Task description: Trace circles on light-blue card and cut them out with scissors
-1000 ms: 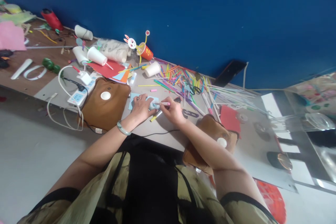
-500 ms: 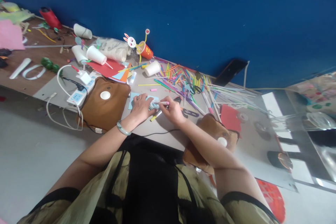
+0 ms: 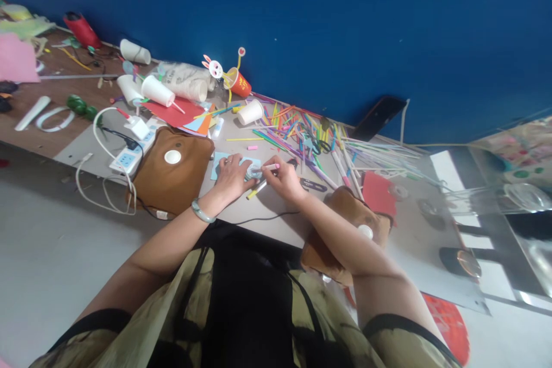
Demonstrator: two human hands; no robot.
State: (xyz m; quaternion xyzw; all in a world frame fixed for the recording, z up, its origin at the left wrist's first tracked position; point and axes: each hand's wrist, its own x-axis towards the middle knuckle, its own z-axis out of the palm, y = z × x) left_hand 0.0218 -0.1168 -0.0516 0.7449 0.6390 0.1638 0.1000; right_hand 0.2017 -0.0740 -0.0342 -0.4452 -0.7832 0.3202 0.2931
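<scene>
Red cup, power strip, perhaps a phone

Light: cool, moderate, spread fairly evenly across the grey tabletop; the exact source cannot be told. Brightest areas: pale strips at the right, washed nearly to white. Darkest areas: the blue wall, dimmed further toward its upper corners, and the black apron, in which little detail is kept. Shadows: soft-edged, thrown onto the tabletop below the right hand. Sharpness: middling at centre; fine marks on the light-blue paper are lost. Blur: strong at the right edge, where a clear container is smeared. Distortion: wide-angle; arms are stretched toward the lower corners.
</scene>
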